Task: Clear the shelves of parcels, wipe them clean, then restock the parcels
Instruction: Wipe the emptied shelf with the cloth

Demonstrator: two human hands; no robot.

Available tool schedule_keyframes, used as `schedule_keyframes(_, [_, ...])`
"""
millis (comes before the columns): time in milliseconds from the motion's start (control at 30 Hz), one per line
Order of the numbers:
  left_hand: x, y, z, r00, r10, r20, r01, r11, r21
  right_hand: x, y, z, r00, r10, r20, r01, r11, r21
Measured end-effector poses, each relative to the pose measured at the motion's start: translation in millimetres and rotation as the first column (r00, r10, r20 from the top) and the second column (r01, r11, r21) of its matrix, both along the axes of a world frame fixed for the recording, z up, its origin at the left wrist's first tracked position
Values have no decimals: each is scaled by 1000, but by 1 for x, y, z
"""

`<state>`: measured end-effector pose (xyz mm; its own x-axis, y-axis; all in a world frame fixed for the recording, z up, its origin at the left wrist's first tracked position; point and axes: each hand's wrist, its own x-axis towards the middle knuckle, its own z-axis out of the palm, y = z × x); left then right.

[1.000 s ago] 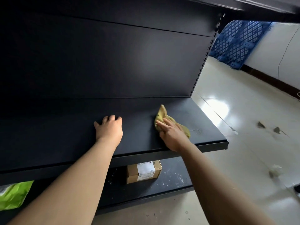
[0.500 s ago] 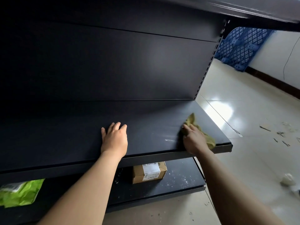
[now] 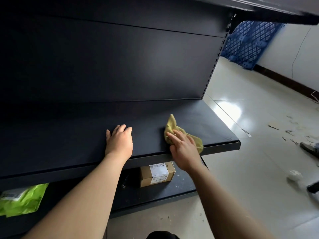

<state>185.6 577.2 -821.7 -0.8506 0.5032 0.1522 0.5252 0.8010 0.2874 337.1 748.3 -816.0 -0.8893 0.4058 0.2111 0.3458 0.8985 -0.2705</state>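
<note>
A black metal shelf [image 3: 69, 138] runs across the middle of the view with no parcels on it. My left hand [image 3: 119, 141] rests flat on it near the front edge, fingers straight. To its right, my right hand [image 3: 183, 149] presses a crumpled yellow cloth [image 3: 172, 125] onto the shelf with straight fingers; part of the cloth sticks out beyond the fingertips and on the right side. On the lower shelf [image 3: 183, 187] sits a brown cardboard parcel [image 3: 156, 174] with a white label, and a green plastic parcel [image 3: 22, 199] lies at the far left.
The shelf's right end [image 3: 239, 145] opens onto a glossy tiled floor [image 3: 250, 169] strewn with scraps and debris [image 3: 283, 128]. A blue plastic pallet [image 3: 248, 44] leans on the white wall at back right. An upper shelf [image 3: 259, 12] overhangs at the top.
My right hand has slid the cloth leftward along the shelf, away from its right end. My left hand has stayed in place on the shelf.
</note>
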Motion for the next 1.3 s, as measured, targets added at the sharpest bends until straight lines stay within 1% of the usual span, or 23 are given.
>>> schedule_keyframes(100, [1, -1, 0, 1000, -5, -6, 5, 1000, -9, 26, 40, -2, 989, -147, 13, 148, 989, -22])
schedule_keyframes(233, [1, 0, -2, 1000, -4, -13, 4, 1000, -11, 52, 95, 5, 928, -366, 74, 370, 928, -38])
schedule_keyframes(333, [1, 1, -4, 1000, 1, -32, -2, 1000, -16, 53, 107, 18, 877, -480, 15, 479, 872, -102])
schedule_keyframes(367, [0, 2, -4, 999, 5, -39, -5, 1000, -16, 46, 101, 23, 874, -486, -24, 479, 868, -131])
schedule_keyframes(400, [-1, 3, -3, 999, 9, -43, -9, 1000, -18, 37, 91, 26, 889, -454, -61, 441, 884, -152])
schedule_keyframes(433, [-2, 3, -3, 999, 13, -43, -14, 1000, -23, 27, 77, 26, 917, -388, -93, 371, 914, -164])
schedule_keyframes(500, [-2, 4, -2, 999, 22, -34, -23, 999, -36, 3, 41, 21, 973, -197, -121, 174, 968, -180])
schedule_keyframes(533, [-1, 6, -2, 999, 25, -25, -26, 999, -48, -10, 24, 17, 991, -101, -93, 88, 987, -131])
schedule_keyframes(567, [-2, 7, -1, 999, 30, -15, -31, 997, -65, -21, 12, 13, 999, -33, -32, 31, 998, -54])
schedule_keyframes(600, [-2, 9, 1, 999, 37, -6, -37, 995, -88, -30, 6, 10, 1000, -2, 25, 2, 1000, 0])
schedule_keyframes(633, [-2, 13, 3, 999, 47, 4, -46, 993, -110, -36, 9, 10, 997, -2, 75, 0, 1000, 18])
schedule_keyframes(700, [0, 24, 10, 996, 74, 41, -68, 989, -132, -39, 33, 12, 986, -41, 159, 43, 999, -11])
schedule_keyframes(767, [10, 40, 14, 992, 74, 101, -64, 993, -97, -28, 65, 12, 974, -110, 198, 116, 993, -19])
schedule_keyframes(833, [23, 53, 9, 994, 34, 105, -27, 997, -68, -10, 96, 9, 957, -205, 205, 208, 978, 9])
schedule_keyframes(933, [29, 57, 0, 997, 17, 70, -15, 1000, -27, 17, 135, 5, 910, -357, 211, 361, 932, 17])
schedule_keyframes(1000, [27, 54, -3, 998, 16, 61, -15, 1000, -8, 28, 149, 4, 877, -435, 202, 447, 894, -13])
schedule_keyframes(1067, [27, 54, -3, 998, 11, 57, -12, 1000, 6, 32, 149, 3, 858, -479, 188, 496, 866, -57])
schedule_keyframes(1133, [27, 54, -4, 998, 4, 60, -5, 1000, 20, 32, 142, 2, 851, -498, 170, 515, 853, -79])
schedule_keyframes(1200, [26, 55, -5, 999, -10, 47, 8, 999, 32, 29, 130, 3, 867, -478, 144, 491, 868, -75])
schedule_keyframes(1300, [23, 55, -6, 999, -37, 30, 35, 997, 66, 20, 100, 5, 934, -343, 98, 352, 932, -91])
